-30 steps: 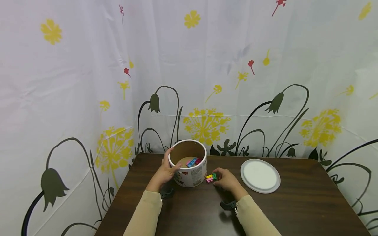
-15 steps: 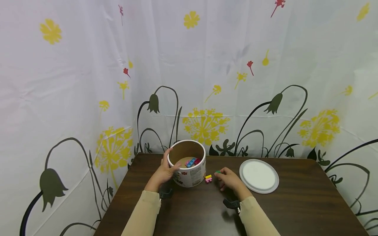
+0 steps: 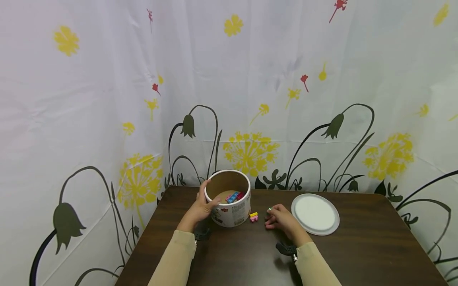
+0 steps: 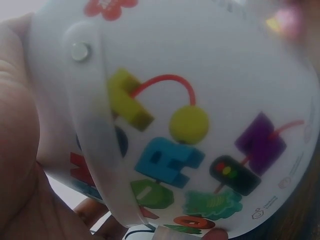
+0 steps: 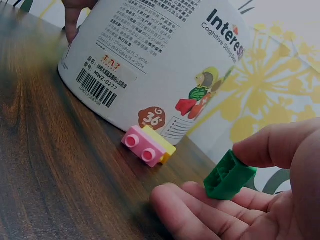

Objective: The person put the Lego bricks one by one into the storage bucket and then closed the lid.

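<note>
A white printed cardboard bucket [image 3: 234,216] stands on the table, its mouth open. My left hand [image 3: 198,208] grips its near-left rim, thumb over the edge; the left wrist view shows the bucket's printed side [image 4: 165,125] close up. Inside lie toy building blocks, pink, blue [image 3: 232,197] and red [image 3: 240,196]. My right hand [image 3: 284,223], right of the bucket, pinches a green building block [image 5: 230,175] between thumb and fingers, hollow side showing. Left of that hand, a pink block [image 5: 144,146] and a yellow block [image 5: 164,144] lie together at the bucket's foot.
A round white lid [image 3: 315,213] lies flat to the right, just beyond my right hand. The dark wooden table [image 3: 365,246] ends at a white flowered curtain [image 3: 229,79] behind the bucket. A translucent strap [image 4: 92,130] runs down the bucket's side.
My right hand has drawn the green block away to the right from the yellow and pink blocks, which stay by the bucket. The left hand keeps its hold on the rim.
</note>
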The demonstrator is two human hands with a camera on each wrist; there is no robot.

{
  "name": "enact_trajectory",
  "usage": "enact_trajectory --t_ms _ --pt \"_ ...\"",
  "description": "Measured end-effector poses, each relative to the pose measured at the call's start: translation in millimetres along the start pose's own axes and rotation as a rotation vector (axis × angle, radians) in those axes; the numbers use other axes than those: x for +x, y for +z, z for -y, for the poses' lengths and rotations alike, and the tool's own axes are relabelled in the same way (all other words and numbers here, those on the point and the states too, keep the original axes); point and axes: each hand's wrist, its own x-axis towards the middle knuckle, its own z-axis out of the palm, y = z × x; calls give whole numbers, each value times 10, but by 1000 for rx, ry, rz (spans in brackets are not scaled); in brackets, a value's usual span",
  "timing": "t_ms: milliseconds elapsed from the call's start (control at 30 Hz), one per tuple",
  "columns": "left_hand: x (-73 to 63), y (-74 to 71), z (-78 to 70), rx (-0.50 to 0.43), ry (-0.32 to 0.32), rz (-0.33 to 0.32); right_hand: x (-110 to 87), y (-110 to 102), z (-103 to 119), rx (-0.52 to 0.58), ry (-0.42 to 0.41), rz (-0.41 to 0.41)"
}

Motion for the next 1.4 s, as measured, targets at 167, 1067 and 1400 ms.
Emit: enact_trajectory --t_ms 167,1067,1400 --pt "-8 -6 9 -5 29 -9 -15 -27 -16 54 -21 37" --pt "-39 -25 73 24 47 21 507 1586 1281 -395 -452 -83" --pt "-17 -41 56 37 47 16 528 1606 1215 -581 -418 -121"
